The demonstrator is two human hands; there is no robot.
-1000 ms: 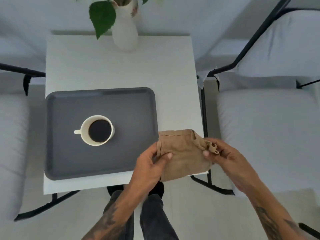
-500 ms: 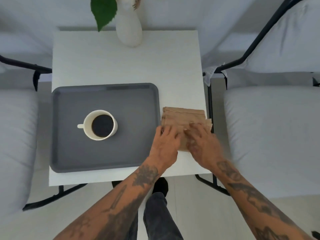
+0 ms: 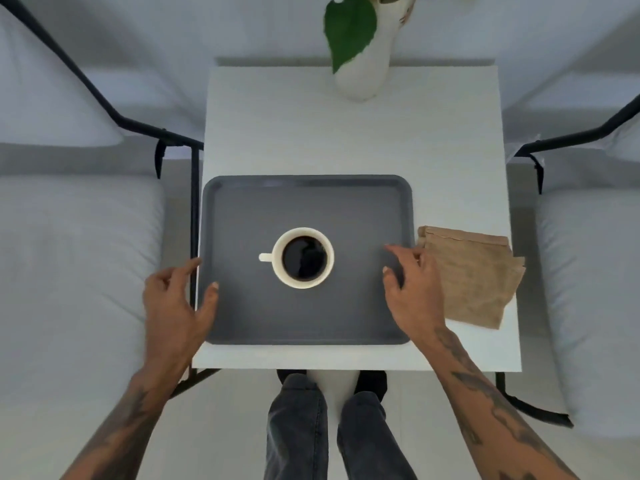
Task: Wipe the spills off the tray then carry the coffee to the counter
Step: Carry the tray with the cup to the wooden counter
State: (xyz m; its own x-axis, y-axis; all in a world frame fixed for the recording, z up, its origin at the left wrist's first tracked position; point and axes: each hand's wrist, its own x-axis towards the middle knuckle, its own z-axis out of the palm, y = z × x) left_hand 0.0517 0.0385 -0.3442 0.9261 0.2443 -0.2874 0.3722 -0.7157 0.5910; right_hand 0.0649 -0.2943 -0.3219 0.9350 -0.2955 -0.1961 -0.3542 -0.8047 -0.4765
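Observation:
A dark grey tray (image 3: pixel 249 317) lies on the near part of a small white table (image 3: pixel 346 133). In its middle stands a cream cup of black coffee (image 3: pixel 303 258), handle to the left. A folded tan cloth (image 3: pixel 474 275) lies on the table just right of the tray. My left hand (image 3: pixel 176 299) is at the tray's left edge, thumb over the rim, fingers spread. My right hand (image 3: pixel 412 292) is over the tray's right edge, fingers apart, next to the cloth. Neither hand is closed on anything. I see no spill on the tray.
A white vase with a green leaf (image 3: pixel 363 60) stands at the table's far edge. Light grey cushioned chairs with black frames flank the table, one on the left (image 3: pixel 69 258) and one on the right (image 3: pixel 588 299). My legs (image 3: pixel 329 431) are below the table's near edge.
Both hands folded the cloth, laid it on the table right of the tray and let go. They have since moved apart to the tray's left and right edges.

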